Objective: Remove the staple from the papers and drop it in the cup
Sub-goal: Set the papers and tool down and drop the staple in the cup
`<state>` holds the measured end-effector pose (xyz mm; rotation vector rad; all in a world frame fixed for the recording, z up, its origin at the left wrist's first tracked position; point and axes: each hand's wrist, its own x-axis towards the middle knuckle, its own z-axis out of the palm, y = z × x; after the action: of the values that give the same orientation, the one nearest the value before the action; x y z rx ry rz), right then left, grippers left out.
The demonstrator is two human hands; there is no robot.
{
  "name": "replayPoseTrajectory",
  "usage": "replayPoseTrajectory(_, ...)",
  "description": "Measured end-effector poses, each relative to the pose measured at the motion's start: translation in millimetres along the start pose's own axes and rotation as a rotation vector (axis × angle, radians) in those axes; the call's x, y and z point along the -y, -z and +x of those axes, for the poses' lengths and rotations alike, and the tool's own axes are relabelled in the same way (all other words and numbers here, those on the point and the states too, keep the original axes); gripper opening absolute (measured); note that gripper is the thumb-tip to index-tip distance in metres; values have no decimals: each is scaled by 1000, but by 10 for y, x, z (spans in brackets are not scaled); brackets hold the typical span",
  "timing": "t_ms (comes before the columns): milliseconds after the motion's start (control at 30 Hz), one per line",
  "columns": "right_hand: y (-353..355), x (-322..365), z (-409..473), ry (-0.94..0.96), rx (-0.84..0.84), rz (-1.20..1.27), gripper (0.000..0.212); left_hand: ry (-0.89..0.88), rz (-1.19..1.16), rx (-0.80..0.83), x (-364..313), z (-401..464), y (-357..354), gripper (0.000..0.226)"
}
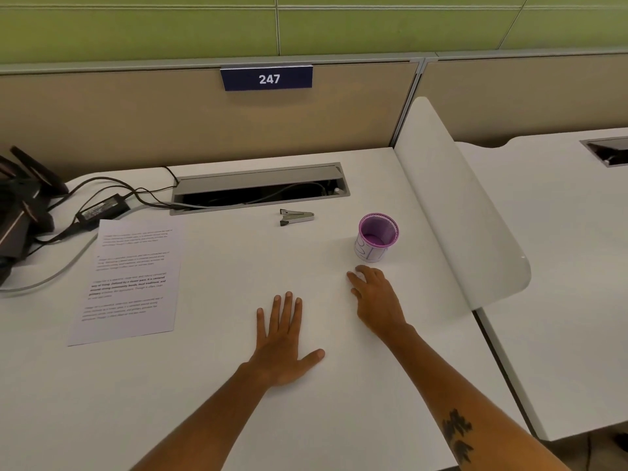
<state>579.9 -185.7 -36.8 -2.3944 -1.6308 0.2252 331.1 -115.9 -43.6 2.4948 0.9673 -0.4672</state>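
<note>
The printed papers (131, 277) lie flat on the white desk at the left; I cannot make out a staple on them. A metal staple remover (295, 217) lies near the cable slot at the back. A purple cup (376, 236) stands upright to its right. My left hand (283, 338) rests flat on the desk, palm down, fingers spread, holding nothing. My right hand (377, 297) rests on the desk just in front of the cup, fingers loosely curled and apart, with nothing in it.
A grey cable slot (260, 188) runs along the back of the desk. A black power adapter (102, 208) with cables and dark equipment (20, 205) sit at the far left. A white curved divider (455, 212) borders the desk on the right.
</note>
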Motion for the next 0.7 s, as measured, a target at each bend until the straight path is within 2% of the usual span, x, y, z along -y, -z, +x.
replayPoseTrajectory(233, 32, 1, 76, 11, 19, 64, 34, -7, -5, 5, 4, -5, 13, 119)
replayPoseTrajectory(433, 68, 57, 118, 67, 19, -47, 27, -15, -20, 3, 8, -11, 19, 117)
replayPoseTrajectory(533, 26, 81, 100, 80, -31, -78, 23, -17, -29, 5, 7, -11, 26, 116)
replayPoseTrajectory(700, -79, 94, 54, 120, -122, -105, 28, -17, -34, 5, 4, -14, 35, 116)
